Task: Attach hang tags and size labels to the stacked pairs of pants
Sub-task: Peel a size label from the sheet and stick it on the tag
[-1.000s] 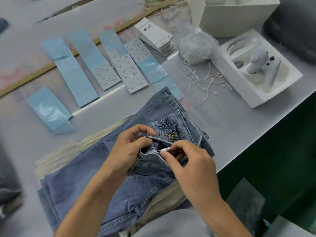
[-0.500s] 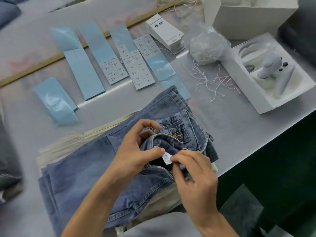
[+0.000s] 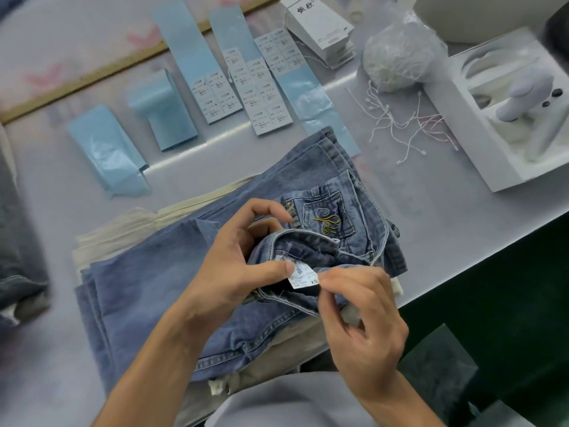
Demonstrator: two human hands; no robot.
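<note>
On the grey table, the stacked pants lie near the edge, legs running away to the left. At the turned-out waistband, the left hand grips the denim while the right hand pinches the sewn-in white label, marked XS. Sticker sheets and hang tags lie beyond, the tags nearer the right hand.

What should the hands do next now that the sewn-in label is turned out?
Probably let the right hand release the care label, which reads XS, and reach for a matching sticker on the sticker sheets. The left hand already pinches the jeans waistband open, and no hang tag is attached yet.
</note>
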